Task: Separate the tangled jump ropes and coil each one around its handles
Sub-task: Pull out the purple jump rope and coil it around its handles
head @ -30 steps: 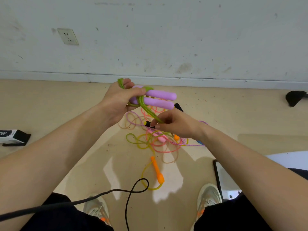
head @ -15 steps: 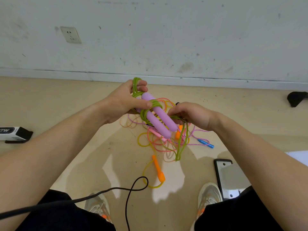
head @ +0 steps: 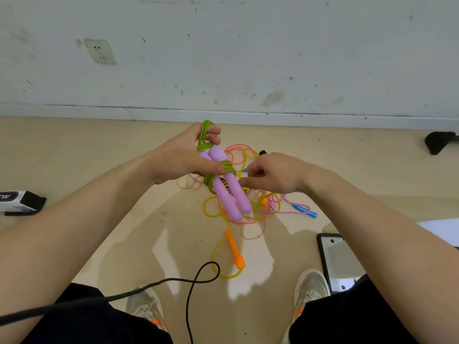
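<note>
Two hands (head: 181, 155) (head: 275, 173), two purple handles (head: 238, 192) (head: 227, 202), one green rope (head: 226, 167)

Below a white wall socket (head: 100, 51) lay a black-and-white box (head: 19, 201), a looped black cable (head: 196, 281) and a grey metal plate (head: 340, 261).

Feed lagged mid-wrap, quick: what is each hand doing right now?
Left hand: grips the purple handles, with green rope wound round them.
Right hand: fingers curled, seemingly pinching the green rope's loose part; blurred.
</note>
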Demonstrator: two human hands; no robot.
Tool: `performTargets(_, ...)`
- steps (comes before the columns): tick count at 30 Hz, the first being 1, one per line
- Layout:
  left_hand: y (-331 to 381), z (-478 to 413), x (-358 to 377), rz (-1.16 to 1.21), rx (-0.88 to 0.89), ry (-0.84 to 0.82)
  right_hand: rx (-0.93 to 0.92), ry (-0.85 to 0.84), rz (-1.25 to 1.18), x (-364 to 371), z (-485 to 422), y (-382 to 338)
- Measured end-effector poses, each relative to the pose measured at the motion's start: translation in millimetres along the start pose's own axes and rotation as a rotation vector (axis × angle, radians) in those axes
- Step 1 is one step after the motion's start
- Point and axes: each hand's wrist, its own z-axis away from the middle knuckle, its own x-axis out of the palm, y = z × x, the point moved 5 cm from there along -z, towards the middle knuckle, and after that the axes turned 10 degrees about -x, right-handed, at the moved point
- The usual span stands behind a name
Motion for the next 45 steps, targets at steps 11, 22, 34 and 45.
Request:
performTargets(11, -3, -4, 5, -0.372, 0.084, 0.103, 0.096, 0.105, -0.423, -10, 2, 5)
performTargets(22, 17, 6, 6, -0.391, 0.36, 0.747, 0.148, 0.483, -1.23, 1, 4, -46)
performTargets(34, -13, -15, -12, 0.335, 0.091, 0.778, 0.014, 0.513, -0.716, 16, -12, -55)
performTargets(45, -29, -25, -1, 0.292, -0.08, 0.707, -0.031, 0.494, -0.464, 17, -11, -52)
